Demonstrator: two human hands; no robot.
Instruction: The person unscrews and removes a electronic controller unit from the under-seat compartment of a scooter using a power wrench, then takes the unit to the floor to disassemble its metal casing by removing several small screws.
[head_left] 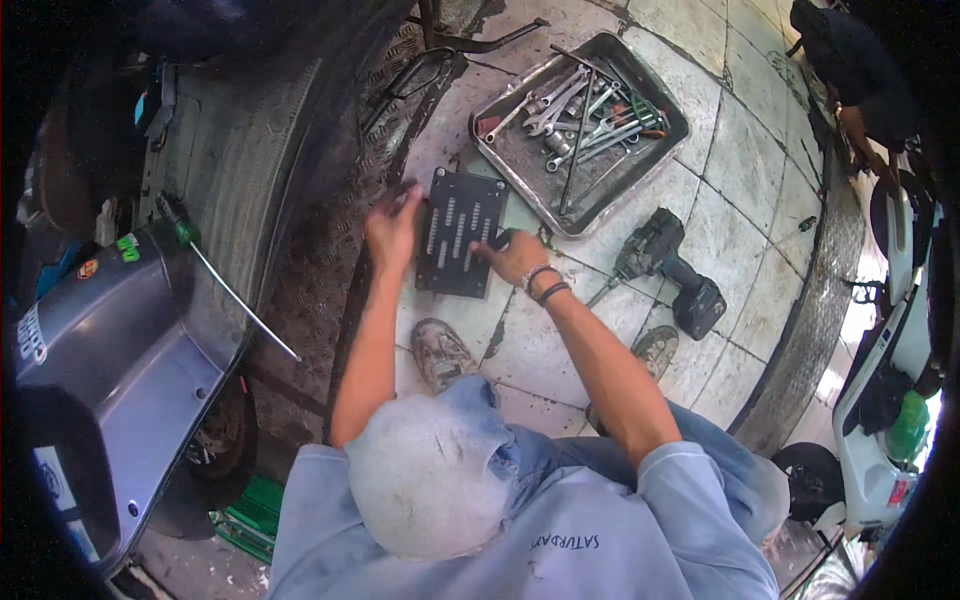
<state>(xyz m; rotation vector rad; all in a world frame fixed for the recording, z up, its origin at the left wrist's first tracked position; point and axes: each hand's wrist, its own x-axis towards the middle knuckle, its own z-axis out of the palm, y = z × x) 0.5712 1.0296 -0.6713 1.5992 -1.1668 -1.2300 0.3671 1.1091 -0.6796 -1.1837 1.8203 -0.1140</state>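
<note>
Left hand point(395, 225) half open beside the case point(455, 281), any hold too blurred to tell; right hand point(517, 258) curled, finger over the bits point(461, 232), grip unclear; drill point(668, 262) nearby!

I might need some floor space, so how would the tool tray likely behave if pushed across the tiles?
The tool tray is probably heavy, given the many metal wrenches in it. Those may slide and rattle, since they lie loose in a jumble. Tipping seems unlikely: the tray looks broad and shallow.
</note>
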